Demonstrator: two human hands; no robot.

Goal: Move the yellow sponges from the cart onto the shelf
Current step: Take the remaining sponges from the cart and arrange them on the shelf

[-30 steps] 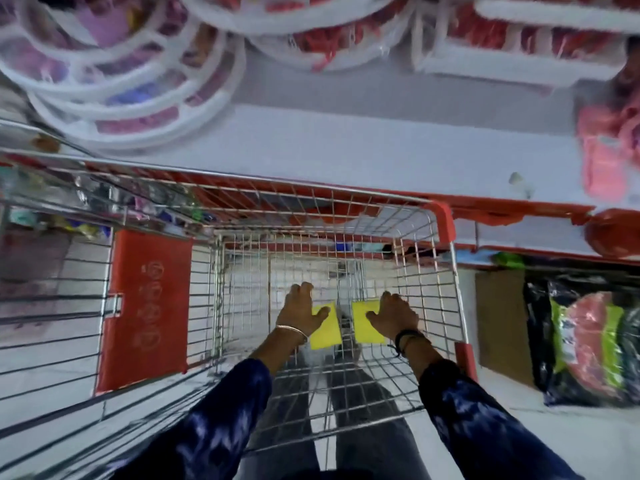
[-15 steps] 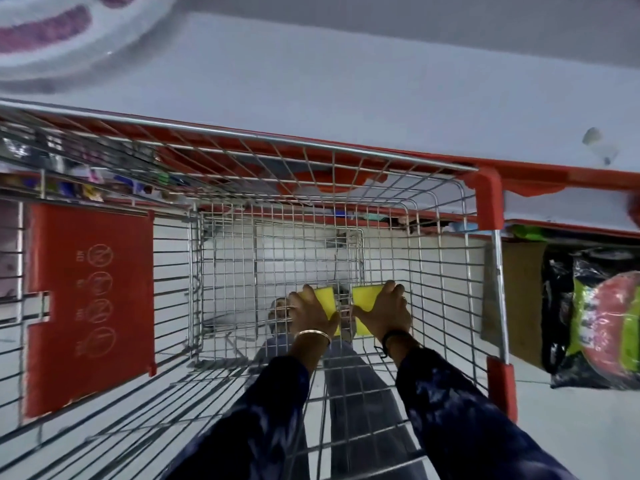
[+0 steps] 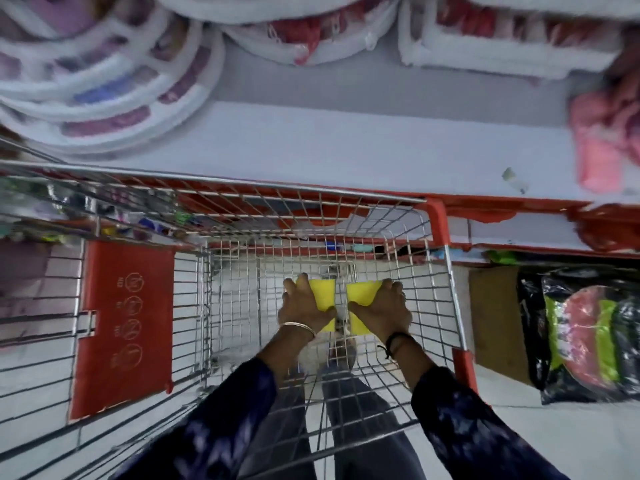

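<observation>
Since half a second ago the view has tilted back up, so the shelf's stacked goods show again above the cart (image 3: 437, 216), while both hands have stayed deep in the basket on the same two sponges. Taking the cart as the landmark: the left hand (image 3: 304, 306) is clamped on the left yellow sponge (image 3: 322, 294) near the basket's floor, fingers curled over its outer edge and thumb across its near side. Just to the right of it, the right hand (image 3: 382, 308) is closed the same way on the right yellow sponge (image 3: 361, 293). A narrow gap keeps the two sponges apart, and whether they rest on the wire floor or are lifted off it cannot be told. A thin bangle (image 3: 297, 327) circles the left wrist and a dark band (image 3: 398, 337) the right. Beyond the cart's far rim runs the pale shelf (image 3: 346, 147) with its red front edge. Blurred white round packs (image 3: 104, 81) sit at its back left, and pink goods (image 3: 602, 140) at its right. A red panel (image 3: 124, 327) hangs on the cart's left side. Right of the cart, lower down, lie black-wrapped packages (image 3: 585, 334).
</observation>
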